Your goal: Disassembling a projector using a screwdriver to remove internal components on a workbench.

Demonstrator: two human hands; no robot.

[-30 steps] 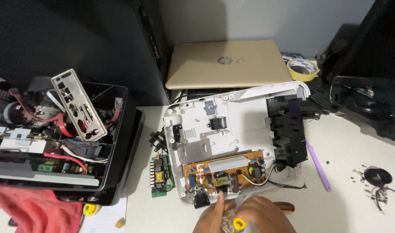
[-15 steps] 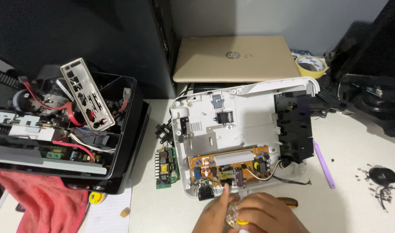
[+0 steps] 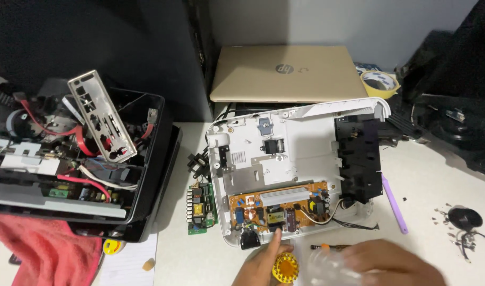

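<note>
At the bottom edge of the head view, the left hand [image 3: 261, 262] lay on the white desk [image 3: 438, 175] with its index finger stretched out, the tip touching the lower edge of the orange circuit board [image 3: 279, 207]. That board sat along the near side of an opened white plastic housing [image 3: 285, 153], whose far rim tilted up toward the wall. Just below the left hand stood a small yellow ribbed wheel [image 3: 285, 267]; whether the other fingers gripped it could not be told. The right hand [image 3: 391, 262], blurred, was curled around a clear, blurry object [image 3: 324, 265] just beside the wheel. A thin dark tool with an orange tip [image 3: 332, 247] lay on the desk between the housing and the right hand.

A black part [image 3: 359, 159] filled the housing's right side, and a purple stick [image 3: 394, 204] lay just beyond it. A small green circuit board [image 3: 200, 207] rested against the housing's left edge. Farther left stood a black open case [image 3: 147, 159] crammed with cables and parts, a silver perforated plate [image 3: 101, 115] leaning in it, and a red cloth [image 3: 46, 249] below. A closed gold laptop [image 3: 287, 71] sat behind the housing, a roll of tape [image 3: 379, 82] at its right. Small dark screws and a round black piece [image 3: 464, 218] lay scattered at the desk's right.
</note>
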